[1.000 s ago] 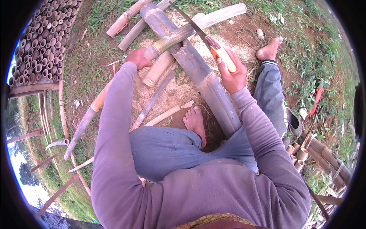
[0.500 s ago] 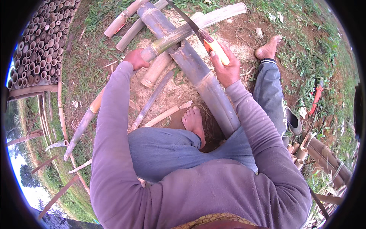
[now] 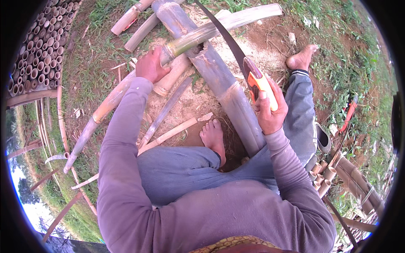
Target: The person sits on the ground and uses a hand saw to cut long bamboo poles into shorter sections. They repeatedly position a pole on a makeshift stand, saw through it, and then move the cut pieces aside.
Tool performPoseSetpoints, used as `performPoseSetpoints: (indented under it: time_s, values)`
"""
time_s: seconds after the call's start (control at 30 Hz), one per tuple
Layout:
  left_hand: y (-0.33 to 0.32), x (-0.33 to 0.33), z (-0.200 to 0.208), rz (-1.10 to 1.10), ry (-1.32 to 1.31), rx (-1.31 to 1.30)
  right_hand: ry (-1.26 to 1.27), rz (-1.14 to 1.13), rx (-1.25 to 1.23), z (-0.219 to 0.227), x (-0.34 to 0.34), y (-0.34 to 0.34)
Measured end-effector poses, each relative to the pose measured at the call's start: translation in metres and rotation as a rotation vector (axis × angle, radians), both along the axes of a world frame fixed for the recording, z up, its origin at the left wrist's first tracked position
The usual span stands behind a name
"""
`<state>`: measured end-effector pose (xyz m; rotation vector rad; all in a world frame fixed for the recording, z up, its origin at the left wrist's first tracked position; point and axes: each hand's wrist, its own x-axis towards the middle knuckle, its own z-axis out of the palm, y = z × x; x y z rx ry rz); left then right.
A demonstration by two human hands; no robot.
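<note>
My right hand [image 3: 272, 109] is closed around the yellow-orange handle of a hand saw [image 3: 228, 39]. Its long, dark, curved blade slants up and to the left, crossing the bamboo pole at the top of the view. That pole [image 3: 195, 41] runs slantwise from lower left to upper right. My left hand [image 3: 152, 66] grips it, with fingers curled over the near side. The pole lies across a thicker grey bamboo trunk [image 3: 230, 90], which has a broken notch just below the crossing. Whether the teeth are cutting into the pole cannot be made out.
Bamboo offcuts [image 3: 145, 33] and split strips [image 3: 166, 110] lie around on sawdust. Stacked bamboo tubes [image 3: 42, 55] stand far left. Short cut tubes [image 3: 322, 177] sit beside my right leg. An orange-handled tool [image 3: 349, 114] lies in the grass. My bare feet flank the trunk.
My right hand has drawn the saw toward me and to the right, so more blade shows beyond the handle. My left hand stays on the pole. The view has shifted slightly.
</note>
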<state>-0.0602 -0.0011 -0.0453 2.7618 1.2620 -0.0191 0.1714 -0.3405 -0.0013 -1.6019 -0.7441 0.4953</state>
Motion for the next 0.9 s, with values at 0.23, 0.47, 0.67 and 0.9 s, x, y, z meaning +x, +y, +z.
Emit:
performPoseSetpoints:
  time_s: [0.23, 0.47, 0.67, 0.9]
  values:
    - [0.004, 0.005, 0.012, 0.120, 0.135, -0.163, -0.175, 0.025, 0.094, 0.012, -0.011, -0.036]
    - [0.000, 0.017, 0.017, 0.125, 0.128, -0.185, -0.260, 0.013, 0.057, 0.005, 0.011, 0.076]
    - [0.009, 0.011, 0.026, 0.154, 0.162, -0.184, -0.049, 0.012, -0.020, 0.015, -0.003, 0.001]
    - [0.000, 0.010, 0.011, 0.119, 0.158, -0.207, -0.193, -0.003, 0.050, -0.026, 0.009, 0.020]
